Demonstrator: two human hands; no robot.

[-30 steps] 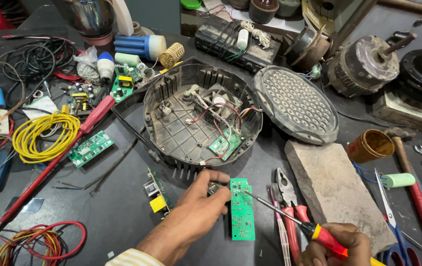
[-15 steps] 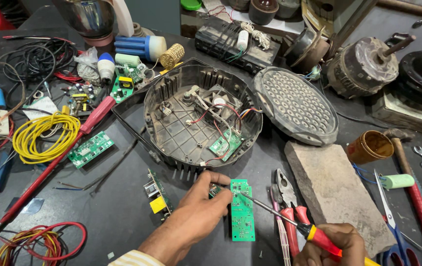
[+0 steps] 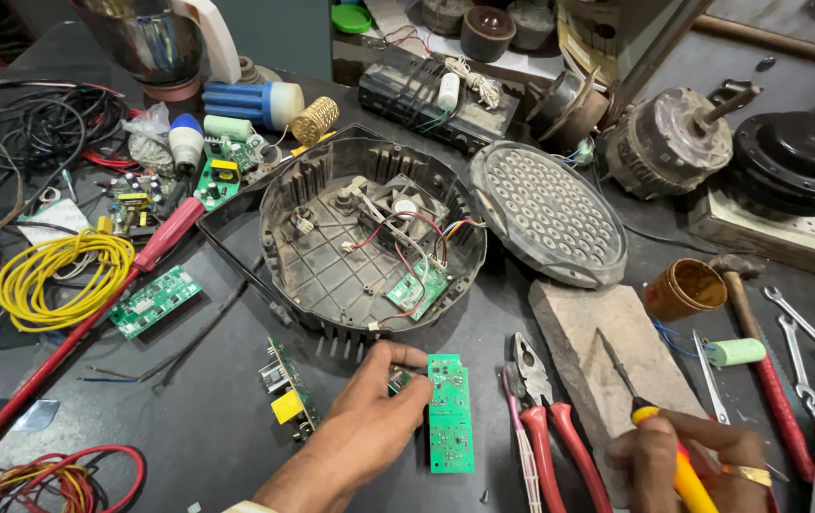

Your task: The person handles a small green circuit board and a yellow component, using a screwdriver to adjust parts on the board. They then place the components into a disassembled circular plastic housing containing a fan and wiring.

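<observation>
Round housing (image 3: 331, 247) at table centre, small board (image 3: 419, 288) inside it, lens plate (image 3: 548, 211) leaning just right. In front: long circuit board (image 3: 450, 418), left hand (image 3: 369, 427) touching its left edge. Pliers (image 3: 538, 418) right of board, then stone slab (image 3: 607, 361). Right hand (image 3: 683, 456) with screwdriver (image 3: 654, 427) over slab. Wire coil (image 3: 56, 280) far left.

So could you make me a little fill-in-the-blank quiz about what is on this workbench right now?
1. The left hand touches a long ____ circuit board.
2. The right hand holds a screwdriver with a yellow and red handle over a grey stone ____.
3. The red-handled pliers lie ____ the two hands.
4. The coil of ____ wire lies left of the round black finned housing.

Missing words: green; slab; between; yellow
</observation>
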